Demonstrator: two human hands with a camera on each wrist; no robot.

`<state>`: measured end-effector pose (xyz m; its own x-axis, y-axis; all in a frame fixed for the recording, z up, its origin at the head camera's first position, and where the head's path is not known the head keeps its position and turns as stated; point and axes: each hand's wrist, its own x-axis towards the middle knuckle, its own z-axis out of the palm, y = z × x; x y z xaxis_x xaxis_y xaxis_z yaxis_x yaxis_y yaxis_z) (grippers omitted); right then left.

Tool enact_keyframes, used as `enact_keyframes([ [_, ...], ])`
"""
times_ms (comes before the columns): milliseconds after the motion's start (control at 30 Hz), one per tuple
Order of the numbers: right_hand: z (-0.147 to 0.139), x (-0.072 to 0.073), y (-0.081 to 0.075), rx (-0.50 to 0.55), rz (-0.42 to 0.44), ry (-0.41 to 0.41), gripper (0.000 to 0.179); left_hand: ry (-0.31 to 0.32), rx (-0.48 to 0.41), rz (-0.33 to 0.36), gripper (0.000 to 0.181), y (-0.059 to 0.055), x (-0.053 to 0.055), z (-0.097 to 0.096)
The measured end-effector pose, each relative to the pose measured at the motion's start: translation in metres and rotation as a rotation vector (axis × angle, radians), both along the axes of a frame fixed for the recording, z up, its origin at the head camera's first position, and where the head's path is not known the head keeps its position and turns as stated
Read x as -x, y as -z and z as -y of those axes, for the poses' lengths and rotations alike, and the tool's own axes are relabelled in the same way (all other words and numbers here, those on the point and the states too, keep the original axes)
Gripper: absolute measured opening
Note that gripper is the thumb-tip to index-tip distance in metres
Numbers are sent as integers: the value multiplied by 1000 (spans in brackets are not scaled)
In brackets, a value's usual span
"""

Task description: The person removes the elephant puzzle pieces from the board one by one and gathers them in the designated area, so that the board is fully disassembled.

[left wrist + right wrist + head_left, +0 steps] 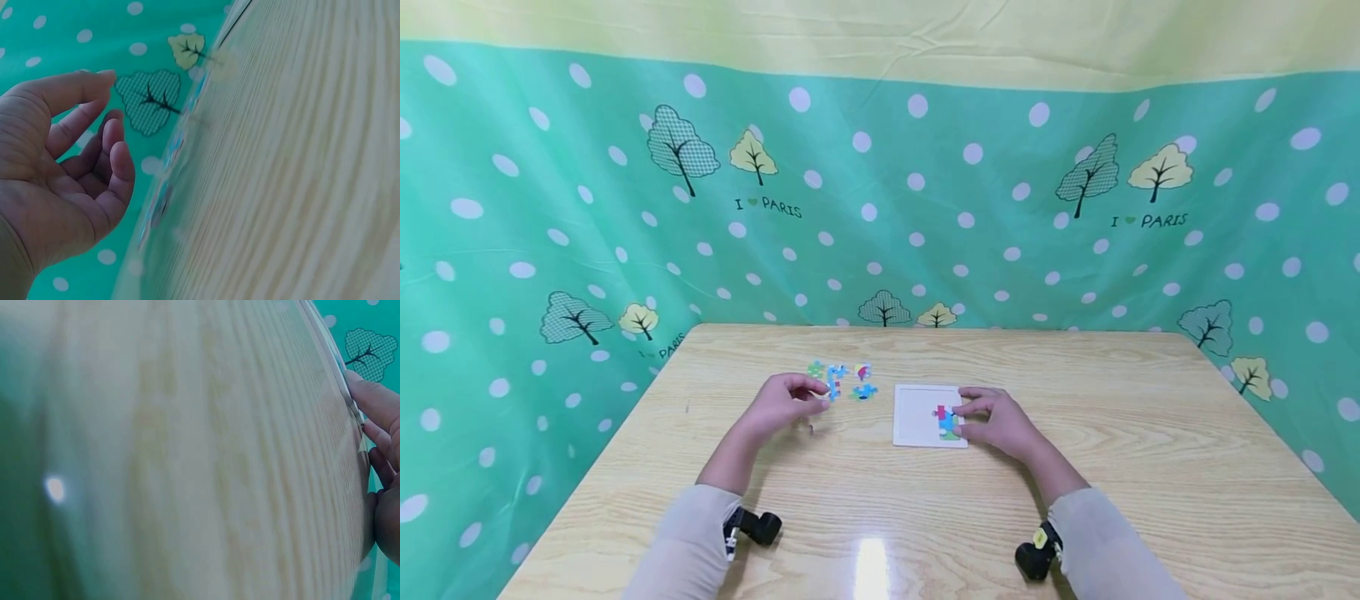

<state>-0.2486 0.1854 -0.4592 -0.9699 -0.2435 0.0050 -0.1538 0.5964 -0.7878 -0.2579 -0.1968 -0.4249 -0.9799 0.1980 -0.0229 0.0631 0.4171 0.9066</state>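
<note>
My left hand [781, 405] hovers at the near left side of several loose jigsaw pieces [864, 392], its fingers bent loosely. In the left wrist view, nothing shows between the thumb and fingers of that hand [69, 156]. A white square puzzle tray [916, 417] lies flat in front of me. Two or more joined jigsaw pieces [948, 423], blue, green and red, sit at its right side. My right hand [1003, 427] rests at the tray's right edge, fingertips by those pieces. The right wrist view shows that hand [384, 431] only partly.
All of this lies on a light wood-grain table [880, 492]. Behind it hangs a green curtain [880, 192] with white dots and printed trees. A black wrist camera [760, 527] is strapped to the left sleeve, another black camera [1034, 560] to the right.
</note>
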Motion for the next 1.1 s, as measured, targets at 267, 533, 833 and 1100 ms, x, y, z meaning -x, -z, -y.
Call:
enact_keyframes([
  [267, 1, 0, 1, 2, 11, 17, 29, 29, -104, 39, 30, -2, -2, -21],
  [533, 2, -1, 2, 5, 19, 26, 29, 82, -130, 23, 29, -3, -4, -37],
  [833, 1, 0, 3, -4, 2, 16, 30, 122, -163, 38, 25, -3, -4, -55],
  [1100, 0, -1, 1, 9, -9, 1, 31, 149, -132, -8, 25, -6, -2, -76],
])
